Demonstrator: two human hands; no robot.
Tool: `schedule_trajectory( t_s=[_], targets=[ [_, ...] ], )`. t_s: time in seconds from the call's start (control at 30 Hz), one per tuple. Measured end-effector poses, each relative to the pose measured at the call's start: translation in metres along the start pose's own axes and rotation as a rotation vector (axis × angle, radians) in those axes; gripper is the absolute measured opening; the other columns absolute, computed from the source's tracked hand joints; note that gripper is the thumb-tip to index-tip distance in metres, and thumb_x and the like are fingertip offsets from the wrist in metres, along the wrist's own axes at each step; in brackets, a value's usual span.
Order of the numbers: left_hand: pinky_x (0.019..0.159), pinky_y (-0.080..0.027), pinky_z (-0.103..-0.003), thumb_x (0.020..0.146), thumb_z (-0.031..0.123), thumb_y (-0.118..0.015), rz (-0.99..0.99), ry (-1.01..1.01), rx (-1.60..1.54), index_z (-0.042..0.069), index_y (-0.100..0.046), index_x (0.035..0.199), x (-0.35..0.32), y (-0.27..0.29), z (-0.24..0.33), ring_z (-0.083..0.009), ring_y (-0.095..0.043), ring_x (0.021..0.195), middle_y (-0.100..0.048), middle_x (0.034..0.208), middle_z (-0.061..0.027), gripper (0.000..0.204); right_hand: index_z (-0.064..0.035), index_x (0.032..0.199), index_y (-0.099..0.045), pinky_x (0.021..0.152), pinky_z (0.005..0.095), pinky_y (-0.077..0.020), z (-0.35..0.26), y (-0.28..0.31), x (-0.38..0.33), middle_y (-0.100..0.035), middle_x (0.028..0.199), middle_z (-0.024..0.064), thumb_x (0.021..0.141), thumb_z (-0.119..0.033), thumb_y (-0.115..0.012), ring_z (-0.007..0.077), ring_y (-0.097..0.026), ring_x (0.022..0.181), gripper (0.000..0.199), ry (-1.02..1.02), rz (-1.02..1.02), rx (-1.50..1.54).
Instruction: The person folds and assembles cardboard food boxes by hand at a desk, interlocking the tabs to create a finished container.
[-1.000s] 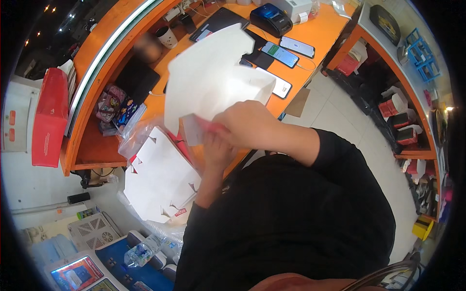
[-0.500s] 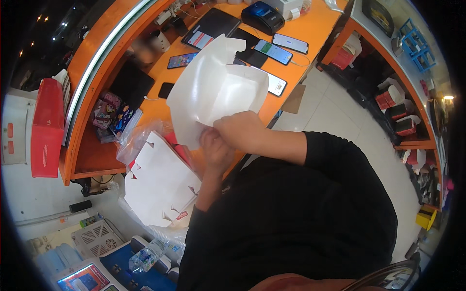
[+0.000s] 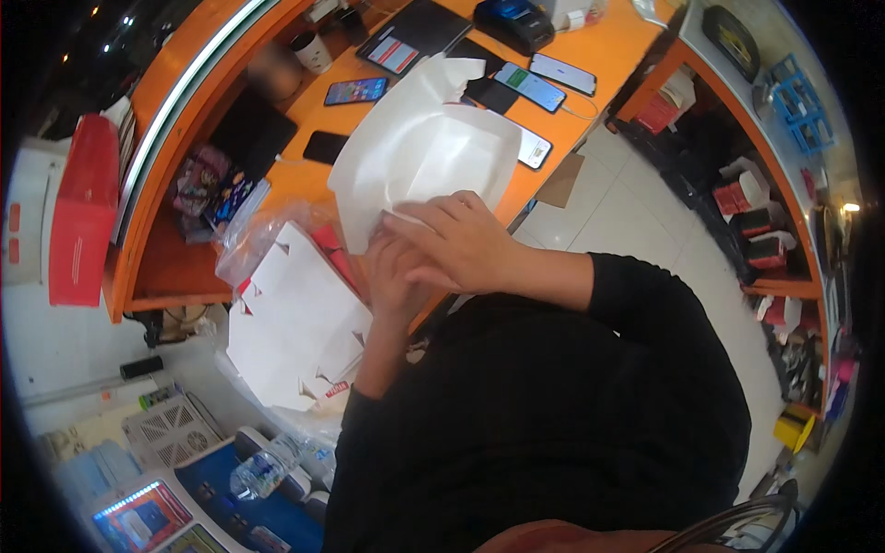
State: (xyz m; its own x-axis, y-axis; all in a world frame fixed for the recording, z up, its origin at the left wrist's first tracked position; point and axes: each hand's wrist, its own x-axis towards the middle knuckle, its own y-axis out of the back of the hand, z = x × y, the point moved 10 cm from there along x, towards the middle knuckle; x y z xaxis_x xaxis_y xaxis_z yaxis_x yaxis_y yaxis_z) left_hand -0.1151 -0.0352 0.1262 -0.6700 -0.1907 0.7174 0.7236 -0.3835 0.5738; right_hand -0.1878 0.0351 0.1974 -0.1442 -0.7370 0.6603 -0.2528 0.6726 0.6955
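At the near edge of the orange counter (image 3: 604,46), we grip the white paper sheet (image 3: 424,152) by its lower edge with right hand (image 3: 461,241) and left hand (image 3: 395,272), both closed on it.

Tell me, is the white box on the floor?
No, both hands hold the white box up over the orange counter.

The person is wearing a plain black long-sleeved top (image 3: 553,415), loose over the chest. Its sleeves are sitting pushed up the forearms, ending short of the wrists. The left hand (image 3: 392,276) and right hand (image 3: 461,241) are showing bare, without gloves or rings.
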Motion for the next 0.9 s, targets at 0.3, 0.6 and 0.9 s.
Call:
schedule_trajectory(
  t_s=[0.3, 0.6, 0.9],
  targets=[
    [0.106, -0.041, -0.042, 0.065, 0.008, -0.081, -0.722, 0.634, 0.294, 0.009, -0.067, 0.114, -0.163, 0.109, -0.067, -0.0362, -0.048, 0.13, -0.061, 0.129, -0.0089, 0.052, -0.0132, 0.102, -0.069, 0.069, 0.0327, -0.0529, -0.038, -0.044, -0.053, -0.067, 0.103, 0.001, 0.08, -0.015, -0.072, 0.0206, -0.066, 0.081, 0.022, 0.037, -0.22, 0.512],
    [0.09, -0.052, -0.038, 0.08, 0.007, -0.071, -0.516, 0.528, 0.096, 0.002, -0.068, 0.104, -0.199, 0.152, -0.099, -0.0349, -0.065, 0.104, -0.068, 0.109, -0.0139, 0.025, -0.0105, 0.1, -0.069, 0.067, 0.0316, -0.0534, -0.09, -0.075, -0.026, -0.067, 0.098, 0.003, 0.083, -0.012, -0.069, 0.0224, -0.066, 0.078, 0.017, 0.054, -0.189, 0.649],
    [0.067, -0.047, -0.021, 0.094, 0.009, -0.062, 0.129, 1.079, -0.261, -0.001, -0.067, 0.094, -0.246, 0.196, -0.139, -0.0075, -0.06, 0.075, -0.068, 0.083, -0.0024, 0.011, -0.0079, 0.109, -0.066, 0.087, 0.0383, -0.0485, -0.106, -0.115, -0.013, -0.066, 0.111, 0.0089, 0.085, -0.016, -0.068, 0.0291, -0.063, 0.101, 0.025, -0.05, -0.13, 0.566]
  ],
)
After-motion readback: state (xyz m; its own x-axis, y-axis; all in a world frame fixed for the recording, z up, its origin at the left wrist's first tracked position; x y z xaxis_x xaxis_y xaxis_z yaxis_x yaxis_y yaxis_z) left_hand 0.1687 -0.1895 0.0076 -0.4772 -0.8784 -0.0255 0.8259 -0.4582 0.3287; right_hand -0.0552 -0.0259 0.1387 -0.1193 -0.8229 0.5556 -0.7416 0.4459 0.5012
